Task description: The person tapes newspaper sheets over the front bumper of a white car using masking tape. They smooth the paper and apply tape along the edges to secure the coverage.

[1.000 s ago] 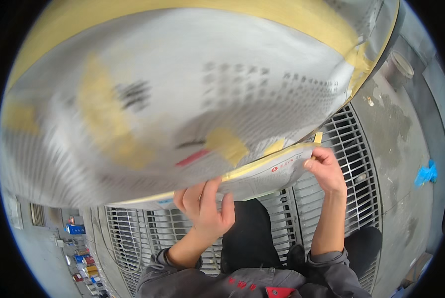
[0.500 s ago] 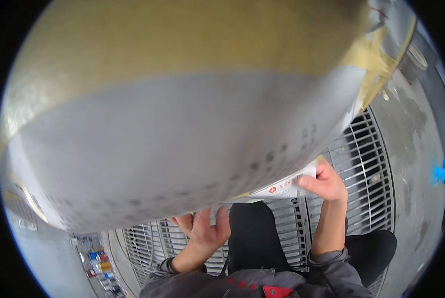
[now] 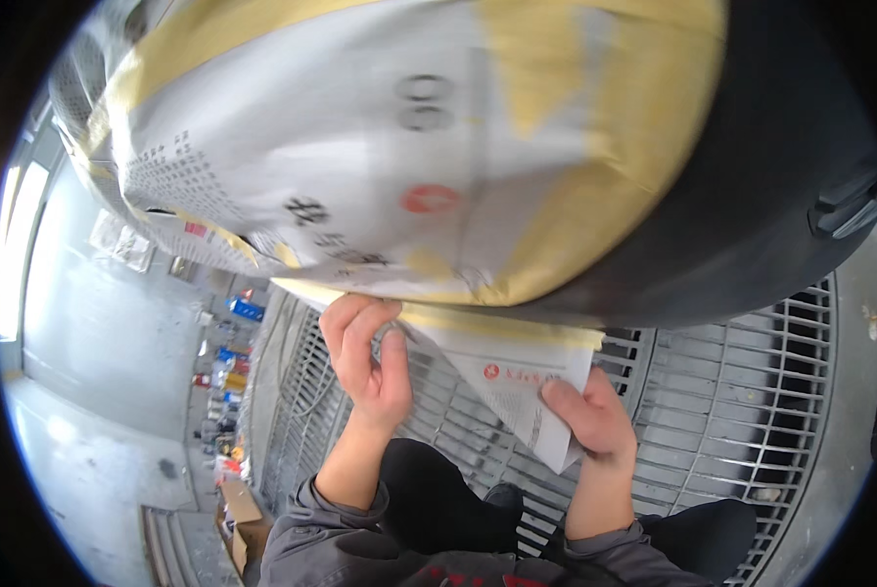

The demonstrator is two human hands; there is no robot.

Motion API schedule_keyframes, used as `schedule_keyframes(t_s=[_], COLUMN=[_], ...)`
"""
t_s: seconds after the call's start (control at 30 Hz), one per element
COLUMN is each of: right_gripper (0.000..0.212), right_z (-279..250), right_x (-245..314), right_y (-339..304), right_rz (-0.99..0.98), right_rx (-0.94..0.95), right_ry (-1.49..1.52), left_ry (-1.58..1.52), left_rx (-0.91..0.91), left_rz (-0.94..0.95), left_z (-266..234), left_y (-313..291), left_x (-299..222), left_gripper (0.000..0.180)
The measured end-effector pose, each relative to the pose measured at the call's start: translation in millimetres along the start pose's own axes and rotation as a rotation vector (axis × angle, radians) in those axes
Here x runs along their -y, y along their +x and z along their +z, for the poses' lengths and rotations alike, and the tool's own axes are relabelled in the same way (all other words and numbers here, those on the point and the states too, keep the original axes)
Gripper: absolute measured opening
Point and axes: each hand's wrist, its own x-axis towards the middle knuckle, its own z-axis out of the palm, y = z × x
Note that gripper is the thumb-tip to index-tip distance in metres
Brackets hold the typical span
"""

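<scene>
Thin white newsprint is pinched in the right hand [image 3: 595,411]: I have its thumb laid over the right end of a newspaper sheet [image 3: 483,364], with the fingers tucked behind. The left hand [image 3: 368,362] is curled, thumb near the fingertips, at the sheet's taped upper edge; whether it grips or only touches there, I cannot tell from up here.

Between my two hands the sheet spreads from a narrow left end to a broad, drooping right end. A yellow masking-tape strip [image 3: 546,333] borders its top, and that long edge is what I watch most: it slants slightly down to the right, roughly along the lower rim of a dark curved panel [image 3: 713,225]. My left hand is the nearer to that rim, with the right lower and farther out (the fisheye bends everything, so I trust the angle only loosely). Whether the strip meets the panel, I cannot make out.

Above, a newspaper covering [image 3: 360,127] banded with yellow tape wraps much of the panel. Metal floor grating [image 3: 722,421] lies below the hands. Off to the left I see assorted small containers [image 3: 233,377] and an open cardboard box [image 3: 248,519] by a pale wall [image 3: 106,323].
</scene>
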Motion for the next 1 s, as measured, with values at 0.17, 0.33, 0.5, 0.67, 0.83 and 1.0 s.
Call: schedule_keyframes(t_s=[0.17, 0.33, 0.5, 0.67, 0.83, 1.0], right_gripper=[0.03, 0.033, 0.036, 0.039, 0.041, 0.04], right_z=[-15.4, -14.0, -14.1, -12.9, 3.4, 4.0], right_x=[-33.7, -37.3, -34.4, -41.7, -51.8, -60.6], right_y=[4.1, 14.4, 17.0, 18.6, 23.7, 26.7], right_rz=[0.162, 0.16, 0.243, 0.258, 0.21, 0.29], right_rx=[0.134, 0.008, 0.007, -0.014, -0.097, -0.074], right_ry=[0.08, 0.243, 0.171, 0.102, 0.219, 0.175], left_ry=[0.064, 0.086, 0.162, 0.154, 0.17, 0.177], left_rx=[0.101, 0.104, 0.144, 0.154, 0.154, 0.155], left_rz=[-0.049, -0.05, -0.024, -0.028, -0.04, -0.033], left_z=[-9.7, -6.8, -9.0, -12.5, -12.6, -12.3], left_y=[-2.5, 4.3, 3.1, 2.7, 1.4, 0.7], left_x=[-13.7, -17.8, -16.6, -14.6, -14.8, -13.0], left_gripper=[0.024, 0.024, 0.026, 0.026, 0.026, 0.025])
